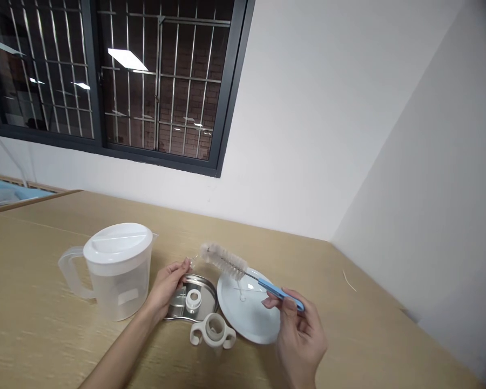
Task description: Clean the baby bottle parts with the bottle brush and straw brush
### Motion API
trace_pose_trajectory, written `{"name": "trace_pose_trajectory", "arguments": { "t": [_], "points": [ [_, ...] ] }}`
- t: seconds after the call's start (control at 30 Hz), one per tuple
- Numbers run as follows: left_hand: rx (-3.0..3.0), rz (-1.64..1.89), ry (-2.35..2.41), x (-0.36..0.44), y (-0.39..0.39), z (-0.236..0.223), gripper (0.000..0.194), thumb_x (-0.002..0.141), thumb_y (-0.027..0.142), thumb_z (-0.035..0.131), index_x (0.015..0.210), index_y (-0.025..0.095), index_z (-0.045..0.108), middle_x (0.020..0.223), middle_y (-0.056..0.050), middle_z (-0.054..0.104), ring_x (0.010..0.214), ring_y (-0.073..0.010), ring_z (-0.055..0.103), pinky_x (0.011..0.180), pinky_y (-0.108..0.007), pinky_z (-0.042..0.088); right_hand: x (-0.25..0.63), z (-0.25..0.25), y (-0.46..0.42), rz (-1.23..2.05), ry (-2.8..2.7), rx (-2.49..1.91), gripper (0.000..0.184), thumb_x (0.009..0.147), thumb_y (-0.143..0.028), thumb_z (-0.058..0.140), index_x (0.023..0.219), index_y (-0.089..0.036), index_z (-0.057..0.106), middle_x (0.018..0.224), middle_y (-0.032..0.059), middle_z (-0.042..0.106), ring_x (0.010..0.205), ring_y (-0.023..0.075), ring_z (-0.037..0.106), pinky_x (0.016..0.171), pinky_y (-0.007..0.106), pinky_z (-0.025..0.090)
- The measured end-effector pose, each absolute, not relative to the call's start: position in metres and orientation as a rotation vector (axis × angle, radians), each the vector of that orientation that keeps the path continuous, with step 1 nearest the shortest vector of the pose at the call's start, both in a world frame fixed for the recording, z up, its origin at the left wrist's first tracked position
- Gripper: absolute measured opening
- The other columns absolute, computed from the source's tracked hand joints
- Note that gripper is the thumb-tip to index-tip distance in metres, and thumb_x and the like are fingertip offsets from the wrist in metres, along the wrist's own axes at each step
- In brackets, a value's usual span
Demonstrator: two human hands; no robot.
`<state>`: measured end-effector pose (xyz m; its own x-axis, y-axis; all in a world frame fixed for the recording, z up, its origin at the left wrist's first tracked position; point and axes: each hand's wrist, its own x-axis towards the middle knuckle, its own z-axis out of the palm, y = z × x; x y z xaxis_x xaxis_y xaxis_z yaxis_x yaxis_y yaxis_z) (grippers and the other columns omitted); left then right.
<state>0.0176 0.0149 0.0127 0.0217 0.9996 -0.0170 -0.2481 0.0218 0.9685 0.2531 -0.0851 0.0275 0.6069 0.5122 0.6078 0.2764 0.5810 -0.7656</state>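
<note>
My right hand [298, 336] grips the blue handle of a bottle brush [227, 260]; its white bristles point up and left. My left hand [170, 283] is pinched on a small clear piece [191, 263], too small to name, just left of the bristle tip. Below my left hand lies a shiny metal tray [204, 310] with a white screw ring [193, 301] and a clear part [177, 302] in it. In front of the tray stands an uncapped bottle with two beige handles [214, 328]. Beneath the brush is a pale plate [251, 319] holding a thin whitish item [242, 294].
A clear pitcher [119, 292] with a white lid stands left of my left hand. A thin pale strand [349, 281] lies on the wooden table [372, 329] at right. Behind the table are a white wall and a barred window [157, 81]. A blue tray [18, 190] sits far left.
</note>
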Motion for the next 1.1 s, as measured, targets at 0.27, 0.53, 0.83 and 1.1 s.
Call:
{"name": "trace_pose_trajectory", "arguments": {
  "t": [0.27,0.53,0.83,1.1],
  "points": [
    [0.867,1.301,0.86,0.017,0.015,0.018,0.038,0.071,0.049,0.077,0.082,0.013,0.066,0.075,-0.001,0.063,0.054,-0.0058,0.048,0.051,-0.017,0.04,0.256,0.024,-0.084,0.207,-1.018,-0.999,0.029,0.09,-0.042,0.061,0.1,-0.015,0.062,0.07,0.0048,0.07,0.074,0.0225,0.071,0.072,0.036,0.056],
    [0.824,1.319,0.825,0.017,0.015,0.019,0.038,0.069,0.045,0.08,0.084,0.013,0.066,0.078,-0.001,0.063,0.056,-0.0048,0.05,0.051,-0.016,0.042,0.256,0.028,-0.085,0.226,-0.902,-1.046,0.034,0.087,-0.047,0.063,0.1,-0.016,0.062,0.066,0.0034,0.068,0.076,0.0242,0.072,0.075,0.038,0.056],
    [0.843,1.358,0.814,0.011,0.019,0.015,0.039,0.068,0.044,0.08,0.089,0.015,0.066,0.074,0.001,0.062,0.057,-0.0059,0.053,0.054,-0.017,0.042,0.261,0.026,-0.082,0.272,-0.945,-1.09,0.036,0.087,-0.05,0.062,0.1,-0.016,0.062,0.068,0.004,0.069,0.079,0.0235,0.071,0.076,0.036,0.055],
    [1.643,1.323,1.318,0.015,0.015,0.015,0.042,0.069,0.05,0.075,0.095,0.018,0.066,0.089,-0.006,0.069,0.077,-0.02,0.062,0.07,-0.03,0.044,0.272,0.033,-0.082,0.157,-0.738,-1.057,0.033,0.088,-0.046,0.063,0.104,-0.017,0.062,0.07,0.0023,0.069,0.076,0.0202,0.07,0.076,0.034,0.055]
  ]
}}
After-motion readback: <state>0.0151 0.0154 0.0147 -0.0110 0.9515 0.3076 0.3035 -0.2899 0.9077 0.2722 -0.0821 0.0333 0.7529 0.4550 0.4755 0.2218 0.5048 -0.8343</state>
